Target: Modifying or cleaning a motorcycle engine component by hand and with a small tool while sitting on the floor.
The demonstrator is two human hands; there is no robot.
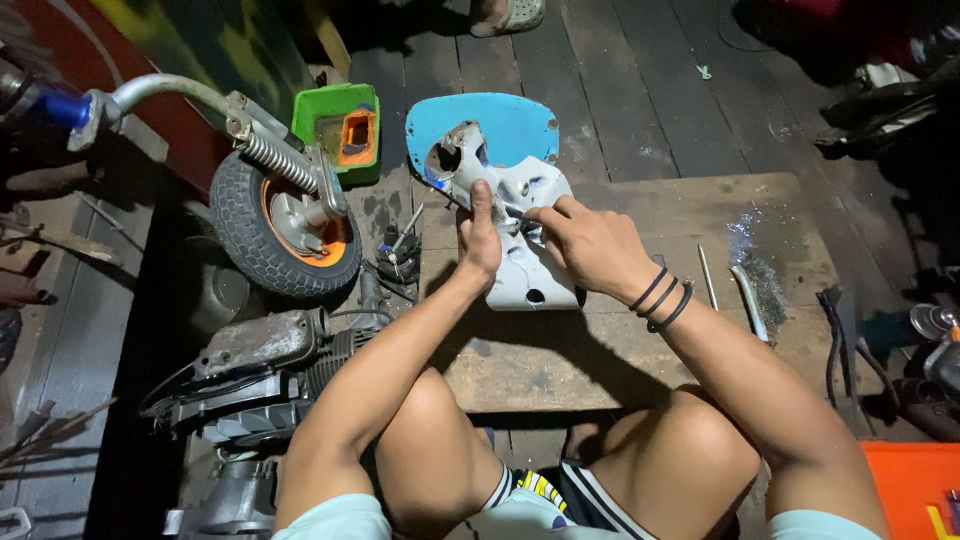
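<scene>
The left hand [480,235] grips the middle of a pale grey metal housing [525,270], thumb pressed flat along its upper face. The right hand [590,245] meets it from the other side, fingers curled down onto the same spot and pinching something small and dark that is too hidden to make out; black bands circle that wrist. The housing lies on a worn wooden bench [620,340], its far end overlapping a blue curved panel [510,125] whose top reaches past the bench edge. To the right on the bench lie a thin metal rod [707,277] and a bent tube [748,302], beside a patch of glittering filings. Left of the bench stands a small wheel [280,235] with an orange hub and a spring strut, a green tray [340,125] behind it, and an engine block [265,350] on the plank floor.
</scene>
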